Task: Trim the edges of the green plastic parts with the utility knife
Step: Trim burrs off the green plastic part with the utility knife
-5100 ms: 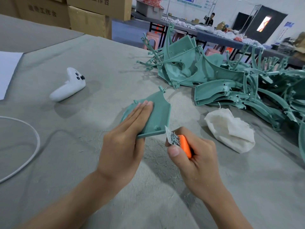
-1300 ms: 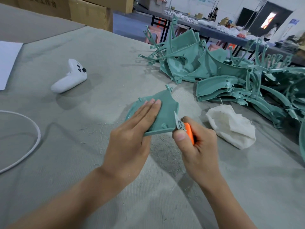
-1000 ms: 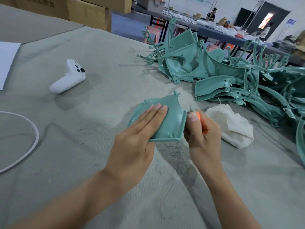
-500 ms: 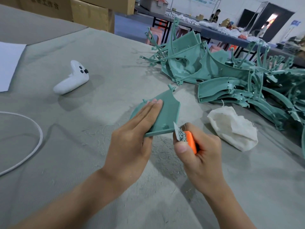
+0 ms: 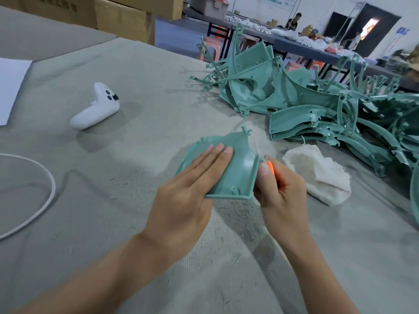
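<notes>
- The left hand [image 5: 188,189] lay flat on a green part [image 5: 240,164] at the centre of the frame, fingers straight and pressed together, holding it down on the table [image 5: 140,71].
- The part was a curved, ribbed panel; its near edge sat slightly raised toward the camera, with small pegs along the rim.
- The right hand [image 5: 281,191], just right of centre, was curled round a knife [image 5: 269,166], with the thumb up against the part's right edge.
- Only a sliver of the knife's orange handle showed between thumb and fingers; the blade could not be made out.
- Pale shavings [image 5: 235,211] littered the table below the part and between the wrists.
- A pile [image 5: 317,105] of more green parts filled the upper right of the frame.
- A crumpled white cloth [image 5: 317,175] lay right of the right hand, just below the pile.
- A white controller [image 5: 97,107] sat at the upper left, well apart from the hands.
- A white cable [image 5: 46,196] curved along the left edge, and a paper [image 5: 9,87] lay above it.
- Cardboard boxes [image 5: 124,17] stood at the top left.
</notes>
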